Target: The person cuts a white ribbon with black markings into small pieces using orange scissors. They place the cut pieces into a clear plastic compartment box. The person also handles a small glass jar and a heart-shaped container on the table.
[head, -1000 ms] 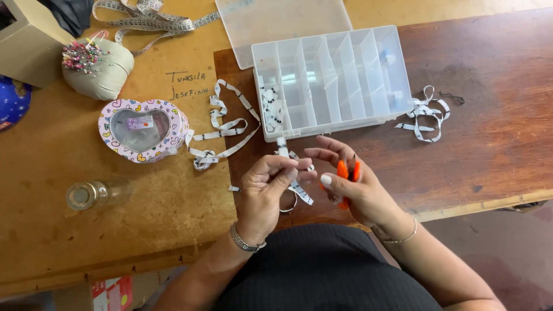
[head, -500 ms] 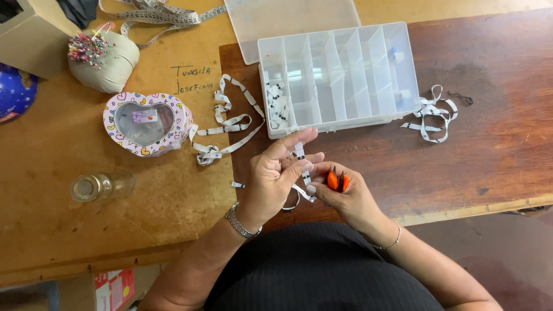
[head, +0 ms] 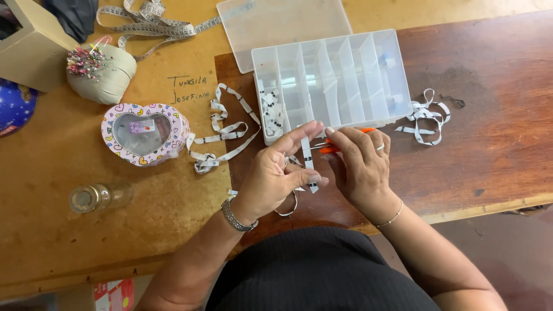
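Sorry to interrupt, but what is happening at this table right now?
A person sits at a wooden table, holding a narrow white printed ribbon strip in the left hand while the right hand holds an orange-handled tool against it. Just beyond the hands is an open clear compartment box with small cut pieces in its leftmost section. More loose ribbon lies beside a heart-shaped tin.

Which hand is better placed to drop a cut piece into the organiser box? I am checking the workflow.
Probably the left hand: it pinches the white strip, while the right hand holds the orange-handled tool.
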